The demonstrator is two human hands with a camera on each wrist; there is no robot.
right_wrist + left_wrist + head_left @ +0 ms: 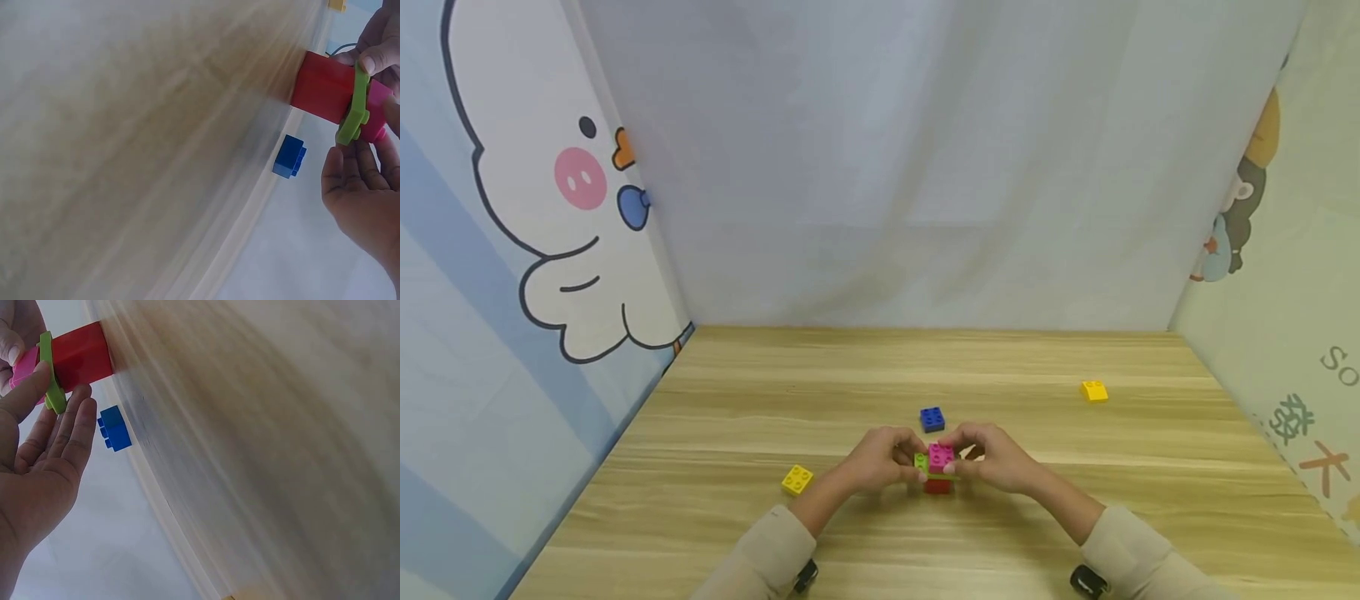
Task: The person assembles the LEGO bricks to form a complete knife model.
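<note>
A red building brick (937,485) stands on the table at the bottom of a small stack. On it lies a flat lime-green piece (52,375), with a pink brick (941,457) on top. My left hand (880,460) pinches the green piece, thumb on its near side and fingers behind it. From the other side my right hand (996,458) grips the pink brick between thumb and fingers. Whether the pink brick is fully seated on the green piece cannot be made out.
A blue brick (932,419) lies just behind the stack. One yellow brick (797,480) is left of the left forearm; another yellow piece (1094,391), with a slope, sits at the back right. The wooden table (850,358) ends at a pale curtain (880,167).
</note>
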